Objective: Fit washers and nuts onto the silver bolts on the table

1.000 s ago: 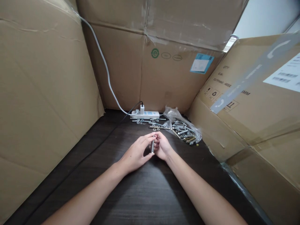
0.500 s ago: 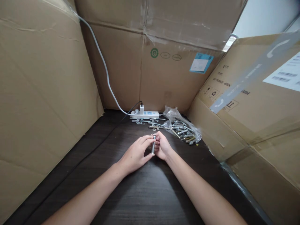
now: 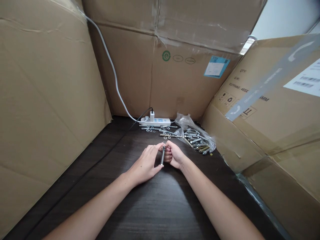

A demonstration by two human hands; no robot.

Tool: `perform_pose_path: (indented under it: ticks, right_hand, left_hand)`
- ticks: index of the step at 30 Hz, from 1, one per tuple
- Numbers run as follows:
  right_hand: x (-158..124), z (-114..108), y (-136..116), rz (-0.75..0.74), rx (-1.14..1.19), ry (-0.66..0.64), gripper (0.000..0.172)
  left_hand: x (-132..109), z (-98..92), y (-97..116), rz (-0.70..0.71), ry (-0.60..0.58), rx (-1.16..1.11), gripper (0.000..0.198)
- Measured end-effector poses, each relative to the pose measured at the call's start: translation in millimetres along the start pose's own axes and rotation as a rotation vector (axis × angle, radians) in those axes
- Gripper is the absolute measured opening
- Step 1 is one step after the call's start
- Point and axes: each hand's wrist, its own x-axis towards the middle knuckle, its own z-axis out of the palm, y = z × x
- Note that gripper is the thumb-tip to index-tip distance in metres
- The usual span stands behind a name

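Observation:
A silver metal bolt (image 3: 162, 156) stands nearly upright between my two hands, above the dark table. My left hand (image 3: 147, 163) grips it, thumb at the lower end and fingertips near the top. My right hand (image 3: 174, 156) is closed beside the bolt's upper end, its thumb and forefinger pinched by a small ring (image 3: 164, 142) at the top. Its other fingers are curled behind the bolt. Just beyond my hands lie several long bolts (image 3: 151, 128) and loose washers (image 3: 165, 137).
A clear plastic bag (image 3: 183, 120) with many bolts (image 3: 196, 140) lies at the back right. Behind the loose parts is a white power strip (image 3: 160, 122) with a plug. A black cable (image 3: 100, 159) crosses the left side. Cardboard boxes (image 3: 127, 76) wall in the table (image 3: 140, 213).
My left fingers have shifted up toward the bolt's top, showing more of its shaft. A small ring now shows more clearly above the bolt. The camera view has shifted slightly.

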Motion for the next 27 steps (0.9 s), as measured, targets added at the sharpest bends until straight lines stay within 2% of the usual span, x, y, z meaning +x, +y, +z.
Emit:
perform_pose_path:
  ticks: [7, 13, 14, 16, 18, 19, 21, 27]
  right_hand:
    - [2.6, 2.2, 3.9, -0.062, -0.272, 0.113, 0.028]
    - [2.7, -16.4, -0.8, -0.382, -0.533, 0.449, 0.022]
    - [2.1, -20.8, -1.2, -0.427, -0.612, 0.507, 0.017]
    - [1.6, -27.6, -0.5, -0.49, -0.936, 0.629, 0.01]
    - [2.4, -30.5, 1.3, -0.489, -1.333, 0.707, 0.023]
    - [3.2, -30.6, 2.2, -0.466, -1.49, 0.72, 0.028]
    - [4.9, -29.3, 2.9, -0.409, -1.644, 0.709, 0.03]
    - [3.8, -25.3, 1.8, -0.387, -1.738, 0.674, 0.026]
  left_hand:
    - [1.4, -2.9, 2.8, -0.015, -0.032, 0.128, 0.061]
    - [0.7, -2.0, 1.8, -0.053, -0.028, 0.244, 0.057]
    - [0.4, -1.8, 1.6, -0.06, -0.027, 0.259, 0.057]
    - [-0.1, -1.4, 1.5, -0.069, -0.026, 0.279, 0.057]
    - [-0.3, -1.5, 1.6, -0.072, -0.029, 0.288, 0.057]
    - [-0.3, -1.7, 1.8, -0.072, -0.031, 0.29, 0.057]
    - [-0.3, -2.2, 2.2, -0.071, -0.037, 0.289, 0.057]
    - [-0.5, -2.7, 2.5, -0.062, -0.064, 0.284, 0.056]
